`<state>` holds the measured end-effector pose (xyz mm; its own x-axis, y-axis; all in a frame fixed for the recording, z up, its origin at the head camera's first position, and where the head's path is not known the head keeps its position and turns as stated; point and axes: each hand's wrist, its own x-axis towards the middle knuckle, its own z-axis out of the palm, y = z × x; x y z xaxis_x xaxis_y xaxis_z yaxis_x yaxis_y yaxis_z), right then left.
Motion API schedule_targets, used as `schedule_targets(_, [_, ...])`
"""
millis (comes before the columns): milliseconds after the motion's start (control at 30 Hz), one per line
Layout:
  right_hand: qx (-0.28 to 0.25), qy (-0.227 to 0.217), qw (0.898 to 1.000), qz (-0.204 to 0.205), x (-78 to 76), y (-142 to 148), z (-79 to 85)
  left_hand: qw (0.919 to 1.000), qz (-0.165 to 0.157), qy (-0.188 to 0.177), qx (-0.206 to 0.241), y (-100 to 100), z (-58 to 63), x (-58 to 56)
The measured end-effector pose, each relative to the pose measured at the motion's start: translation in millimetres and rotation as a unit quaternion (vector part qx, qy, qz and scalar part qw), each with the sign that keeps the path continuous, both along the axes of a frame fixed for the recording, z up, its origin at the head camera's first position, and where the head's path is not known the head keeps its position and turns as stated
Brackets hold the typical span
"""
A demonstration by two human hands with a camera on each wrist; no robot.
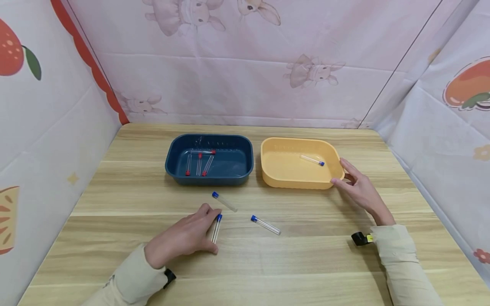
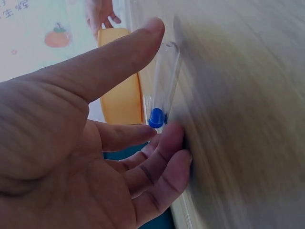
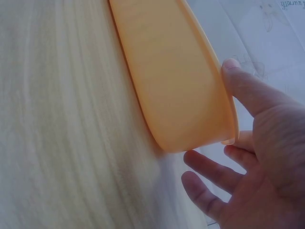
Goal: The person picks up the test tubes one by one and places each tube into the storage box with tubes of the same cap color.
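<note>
My left hand [image 1: 185, 236] is spread around a clear test tube [image 1: 216, 229] with a blue cap on the wooden table. In the left wrist view, its thumb reaches past the tube's bare end and a fingertip is beside the blue cap [image 2: 156, 118]; firm contact is not plain. Two more blue-capped tubes lie nearby, one tube [image 1: 226, 202] farther back and another tube [image 1: 266, 225] to the right. With thumb and fingers, my right hand [image 1: 361, 191] holds the right end of the yellow basin [image 1: 294, 184], which contains one blue-capped tube [image 1: 311, 160].
A dark blue basin [image 1: 208, 181] stands left of the yellow one. Several red-capped tubes [image 1: 199, 163] lie in it. Patterned cloth walls [image 1: 245, 93] enclose the table [image 1: 306, 272] at the back and both sides.
</note>
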<state>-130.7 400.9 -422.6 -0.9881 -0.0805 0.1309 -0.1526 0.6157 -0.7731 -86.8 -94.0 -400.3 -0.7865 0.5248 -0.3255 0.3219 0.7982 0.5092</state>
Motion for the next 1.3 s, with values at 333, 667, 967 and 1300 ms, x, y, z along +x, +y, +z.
schedule_targets(333, [-0.007, -0.003, 1.000, -0.004, 2.1, -1, 1.2, 0.9999, -0.012, -0.001, 0.008, -1, -1.1, 1.4])
schedule_targets(667, [-0.008, -0.002, 1.000, -0.004, 2.0, -1, 2.2, 0.9994, -0.034, -0.011, 0.004, -7, 1.3, -3.2])
schedule_targets(967, [-0.009, -0.004, 1.000, -0.008, 1.9, -2, 2.4, 0.9986, -0.049, -0.012, 0.013, -11, 0.0, -4.8])
schedule_targets(1300, [-0.013, -0.007, 1.000, -0.005, 2.9, -2, 3.6, 0.9981, -0.055, -0.020, 0.022, -14, 0.8, -6.3])
